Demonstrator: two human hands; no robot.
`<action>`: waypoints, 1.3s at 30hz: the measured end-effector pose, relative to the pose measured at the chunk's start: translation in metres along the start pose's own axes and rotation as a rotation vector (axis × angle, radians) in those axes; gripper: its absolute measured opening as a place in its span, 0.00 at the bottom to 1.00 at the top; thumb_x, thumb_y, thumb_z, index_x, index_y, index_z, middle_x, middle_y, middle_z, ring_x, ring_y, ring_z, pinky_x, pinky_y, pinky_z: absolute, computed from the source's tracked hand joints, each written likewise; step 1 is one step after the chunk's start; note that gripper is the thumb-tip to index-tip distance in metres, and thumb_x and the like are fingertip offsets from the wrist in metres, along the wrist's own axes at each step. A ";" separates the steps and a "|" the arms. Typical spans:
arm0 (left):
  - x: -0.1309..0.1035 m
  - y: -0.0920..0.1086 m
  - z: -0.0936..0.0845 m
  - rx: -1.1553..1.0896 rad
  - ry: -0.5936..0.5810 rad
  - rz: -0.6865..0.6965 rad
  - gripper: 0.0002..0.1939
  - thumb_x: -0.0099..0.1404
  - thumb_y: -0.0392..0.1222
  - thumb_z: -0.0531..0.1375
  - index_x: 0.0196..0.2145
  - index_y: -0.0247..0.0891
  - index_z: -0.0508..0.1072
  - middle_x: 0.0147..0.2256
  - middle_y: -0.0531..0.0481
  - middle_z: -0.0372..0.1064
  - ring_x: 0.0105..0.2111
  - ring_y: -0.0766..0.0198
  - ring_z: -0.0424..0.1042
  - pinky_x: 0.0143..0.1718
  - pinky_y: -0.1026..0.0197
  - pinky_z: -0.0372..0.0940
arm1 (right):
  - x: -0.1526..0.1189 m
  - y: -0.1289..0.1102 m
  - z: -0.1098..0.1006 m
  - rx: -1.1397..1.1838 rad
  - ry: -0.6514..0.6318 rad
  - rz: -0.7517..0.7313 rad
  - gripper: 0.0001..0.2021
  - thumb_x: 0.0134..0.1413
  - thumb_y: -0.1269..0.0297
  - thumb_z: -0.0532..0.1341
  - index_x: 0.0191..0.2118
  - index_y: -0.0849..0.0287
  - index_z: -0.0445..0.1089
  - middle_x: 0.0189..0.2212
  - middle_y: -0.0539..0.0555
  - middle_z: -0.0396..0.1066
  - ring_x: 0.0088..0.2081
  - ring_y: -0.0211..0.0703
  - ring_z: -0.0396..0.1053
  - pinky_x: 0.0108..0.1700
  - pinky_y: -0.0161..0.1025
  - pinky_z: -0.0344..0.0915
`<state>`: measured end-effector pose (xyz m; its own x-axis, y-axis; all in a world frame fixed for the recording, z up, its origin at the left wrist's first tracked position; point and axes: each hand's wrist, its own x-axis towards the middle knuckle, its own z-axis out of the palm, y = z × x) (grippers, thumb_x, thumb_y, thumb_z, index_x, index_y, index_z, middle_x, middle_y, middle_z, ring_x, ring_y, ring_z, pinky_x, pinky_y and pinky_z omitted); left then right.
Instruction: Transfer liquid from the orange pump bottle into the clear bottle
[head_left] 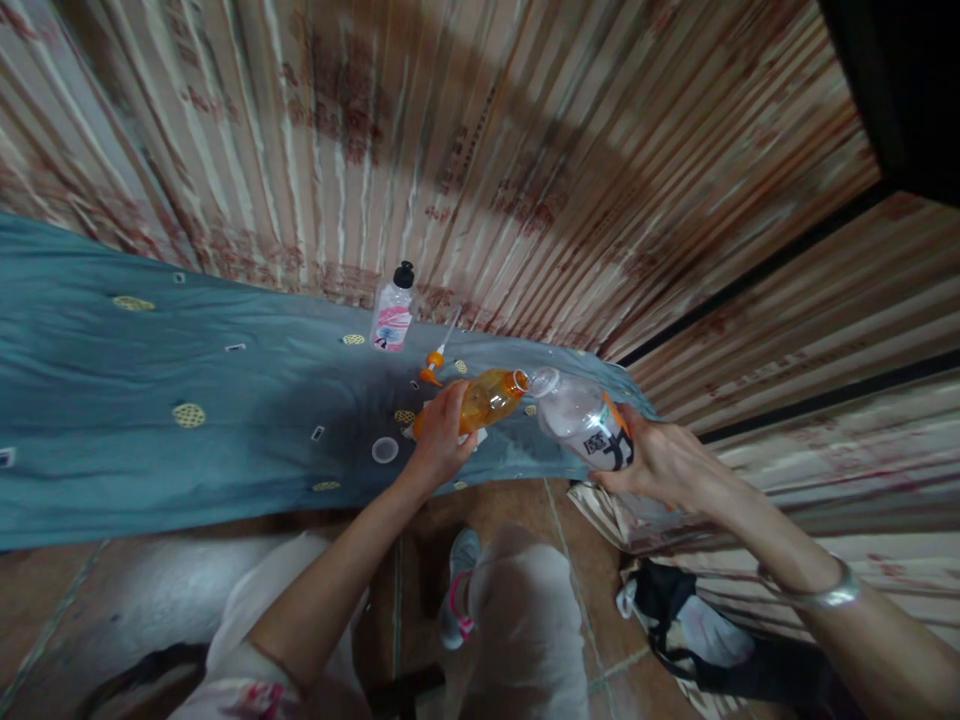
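Note:
My left hand (444, 435) is wrapped round an orange see-through bottle (489, 400), tilted with its open neck to the right. My right hand (660, 458) grips a clear plastic bottle (581, 415) with a black and orange label, its neck tipped left. The two bottle mouths meet or almost meet; whether they touch I cannot tell. Behind my left hand an orange pump top (433, 367) with a clear tube lies on the blue-green cloth (277, 390). A round clear lid or small dish (385, 450) rests left of my left hand.
A clear bottle with a black cap and pink label (394, 310) stands at the back of the cloth, against a pleated patterned curtain (360, 130). Below are the tiled floor (540, 520), my legs and a shoe (459, 585). Dark and pale fabric items (690, 620) lie at right.

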<state>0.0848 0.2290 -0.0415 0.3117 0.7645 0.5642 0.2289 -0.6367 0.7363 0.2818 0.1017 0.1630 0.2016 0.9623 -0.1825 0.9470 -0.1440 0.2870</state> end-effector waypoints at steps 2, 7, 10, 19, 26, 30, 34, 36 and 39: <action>0.001 0.001 0.000 -0.005 -0.001 -0.004 0.36 0.55 0.32 0.59 0.60 0.38 0.53 0.57 0.38 0.60 0.58 0.49 0.62 0.58 0.44 0.59 | 0.000 0.000 0.000 -0.004 0.000 0.003 0.31 0.45 0.45 0.60 0.50 0.63 0.61 0.28 0.58 0.75 0.33 0.57 0.75 0.27 0.38 0.55; 0.001 0.001 0.000 -0.011 -0.002 -0.010 0.36 0.54 0.32 0.60 0.60 0.37 0.53 0.57 0.37 0.60 0.58 0.48 0.62 0.58 0.43 0.60 | 0.000 0.000 -0.001 -0.004 -0.004 0.003 0.31 0.45 0.46 0.59 0.50 0.63 0.61 0.28 0.58 0.74 0.33 0.57 0.75 0.27 0.38 0.55; 0.000 0.000 0.000 -0.012 0.000 -0.019 0.37 0.54 0.32 0.60 0.60 0.39 0.53 0.57 0.38 0.60 0.58 0.49 0.62 0.58 0.43 0.59 | 0.000 0.000 -0.002 -0.007 0.012 -0.014 0.30 0.46 0.45 0.59 0.50 0.62 0.62 0.26 0.56 0.74 0.31 0.55 0.74 0.27 0.38 0.55; 0.000 -0.001 0.002 0.000 0.010 -0.002 0.37 0.54 0.32 0.60 0.60 0.39 0.52 0.58 0.37 0.59 0.59 0.48 0.61 0.59 0.43 0.59 | 0.000 0.003 -0.001 -0.003 0.009 -0.024 0.30 0.45 0.45 0.59 0.49 0.62 0.61 0.25 0.54 0.73 0.30 0.53 0.74 0.25 0.37 0.55; 0.000 -0.001 0.001 0.005 0.009 0.002 0.37 0.54 0.32 0.60 0.60 0.38 0.53 0.57 0.37 0.60 0.58 0.49 0.62 0.58 0.44 0.60 | 0.000 0.003 -0.002 -0.009 0.008 -0.027 0.29 0.44 0.44 0.60 0.47 0.60 0.62 0.21 0.53 0.71 0.26 0.51 0.73 0.24 0.36 0.52; 0.000 -0.001 0.002 0.005 0.013 0.006 0.37 0.54 0.32 0.60 0.60 0.39 0.52 0.58 0.38 0.60 0.59 0.49 0.61 0.58 0.44 0.59 | 0.000 0.004 -0.002 -0.031 0.008 -0.014 0.31 0.44 0.43 0.59 0.48 0.62 0.62 0.21 0.53 0.71 0.25 0.53 0.72 0.24 0.37 0.51; 0.000 -0.001 0.002 0.001 0.015 0.014 0.37 0.54 0.32 0.60 0.60 0.38 0.53 0.58 0.37 0.60 0.58 0.49 0.62 0.58 0.44 0.59 | -0.001 0.005 -0.003 -0.020 0.007 -0.026 0.29 0.43 0.44 0.60 0.46 0.61 0.63 0.21 0.53 0.71 0.24 0.51 0.72 0.24 0.37 0.52; 0.000 -0.001 0.002 0.000 0.015 0.010 0.36 0.55 0.32 0.59 0.60 0.38 0.53 0.57 0.38 0.60 0.58 0.49 0.61 0.58 0.44 0.59 | -0.001 0.005 -0.004 -0.014 0.013 -0.030 0.28 0.43 0.44 0.60 0.46 0.60 0.63 0.21 0.53 0.71 0.25 0.51 0.72 0.24 0.37 0.53; 0.001 0.000 0.001 -0.008 0.006 0.011 0.36 0.55 0.33 0.60 0.60 0.39 0.53 0.57 0.39 0.60 0.58 0.50 0.62 0.58 0.44 0.59 | -0.001 0.003 -0.005 -0.017 0.006 -0.016 0.29 0.43 0.44 0.60 0.46 0.60 0.63 0.22 0.53 0.71 0.25 0.51 0.73 0.24 0.36 0.53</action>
<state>0.0856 0.2298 -0.0413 0.3090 0.7578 0.5747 0.2177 -0.6446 0.7329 0.2837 0.1017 0.1688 0.1853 0.9658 -0.1815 0.9457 -0.1250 0.3001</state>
